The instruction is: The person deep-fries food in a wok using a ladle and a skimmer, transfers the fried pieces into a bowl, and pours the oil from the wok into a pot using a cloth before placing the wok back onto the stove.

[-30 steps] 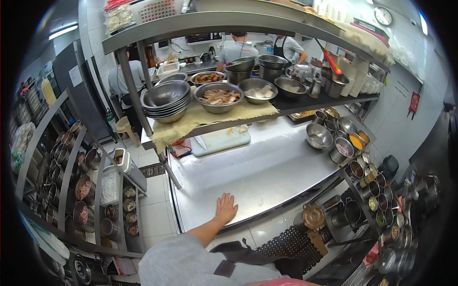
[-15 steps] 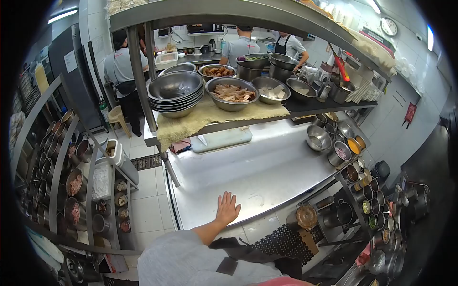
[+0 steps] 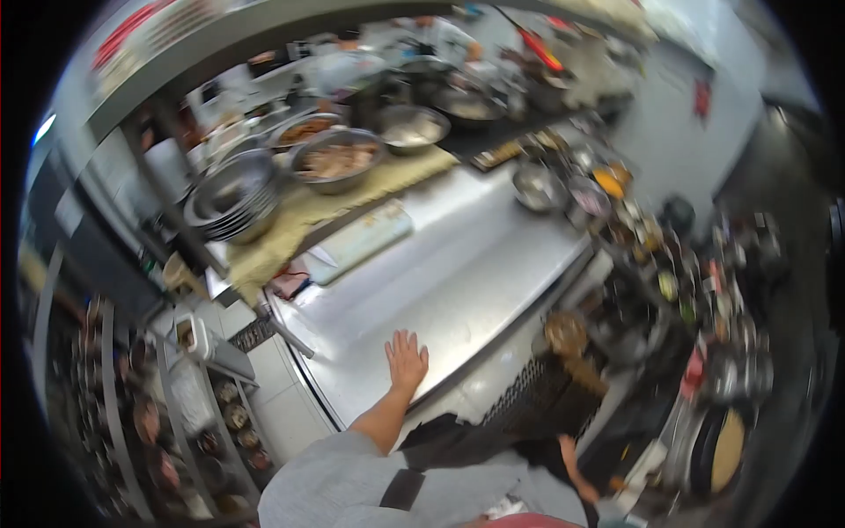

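Note:
My left hand (image 3: pixel 407 363) rests palm down on the near edge of the bare steel counter (image 3: pixel 387 290), its fingers spread and holding nothing. My right hand (image 3: pixel 574 466) shows low at the right, beside my dark apron; blur smears its fingers, and I cannot tell whether it holds anything. Farther along the counter lies a pale cutting board (image 3: pixel 365 244) with a knife (image 3: pixel 324 256) at its left end. Close to the board's left end is a dark red packet (image 3: pixel 290 280).
An overhead-level shelf holds stacked steel bowls (image 3: pixel 231 195) and a bowl of pale cut food (image 3: pixel 337 161). Steel bowls (image 3: pixel 539 187) crowd the counter's right end. A rack of pots (image 3: pixel 150 422) stands left, a round pan (image 3: pixel 717 449) lower right. Blurred people are behind the shelf.
The view has swung and tilted, blurring the scene. My right hand has come into sight at the lower right. My left hand stays on the counter.

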`<state>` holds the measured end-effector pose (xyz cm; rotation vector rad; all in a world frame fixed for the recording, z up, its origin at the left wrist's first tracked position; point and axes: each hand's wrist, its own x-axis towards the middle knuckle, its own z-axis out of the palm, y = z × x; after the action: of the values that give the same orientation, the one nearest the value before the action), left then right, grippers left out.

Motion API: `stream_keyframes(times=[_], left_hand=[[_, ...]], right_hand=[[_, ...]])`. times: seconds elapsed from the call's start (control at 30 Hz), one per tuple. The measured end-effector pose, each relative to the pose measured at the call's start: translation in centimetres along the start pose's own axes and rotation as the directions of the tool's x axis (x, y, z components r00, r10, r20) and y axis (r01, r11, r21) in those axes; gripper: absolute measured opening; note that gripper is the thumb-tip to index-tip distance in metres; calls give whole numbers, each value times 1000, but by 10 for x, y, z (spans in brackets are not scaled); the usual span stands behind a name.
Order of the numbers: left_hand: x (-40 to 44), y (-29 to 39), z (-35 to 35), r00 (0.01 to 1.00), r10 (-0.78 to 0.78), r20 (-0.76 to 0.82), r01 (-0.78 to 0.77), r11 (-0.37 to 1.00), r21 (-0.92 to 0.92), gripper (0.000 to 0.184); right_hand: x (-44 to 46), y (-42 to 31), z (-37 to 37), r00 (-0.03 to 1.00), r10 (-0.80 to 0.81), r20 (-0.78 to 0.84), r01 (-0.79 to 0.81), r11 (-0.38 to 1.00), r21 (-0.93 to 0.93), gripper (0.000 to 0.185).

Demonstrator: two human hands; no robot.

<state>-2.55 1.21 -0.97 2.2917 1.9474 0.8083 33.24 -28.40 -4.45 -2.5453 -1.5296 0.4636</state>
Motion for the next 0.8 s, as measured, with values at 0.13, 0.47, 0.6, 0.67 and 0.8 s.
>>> stream_keyframes(times=[0.13, 0.47, 0.6, 0.67, 0.8], left_hand=[[-5, 3, 18, 998, 68, -9, -67, 992, 107, 45], [37, 6, 22, 943, -3, 332, 5, 1000, -6, 46], [44, 56, 51, 928, 243, 284, -171, 952, -256, 41], [34, 106, 62, 901, 334, 275, -233, 910, -343, 39], [0, 188, 81, 633, 498, 593, -37, 784, -619, 32]], right_hand=[[-14, 22, 12, 993, 107, 50, -109, 994, 31, 33], [-71, 3, -2, 842, 488, 231, -537, 805, 254, 28], [-105, 17, -5, 794, 546, 268, -605, 752, 260, 30], [-117, 29, -4, 655, 689, 311, -755, 603, 256, 29], [-130, 65, -6, 680, 697, 228, -734, 639, 231, 28]])
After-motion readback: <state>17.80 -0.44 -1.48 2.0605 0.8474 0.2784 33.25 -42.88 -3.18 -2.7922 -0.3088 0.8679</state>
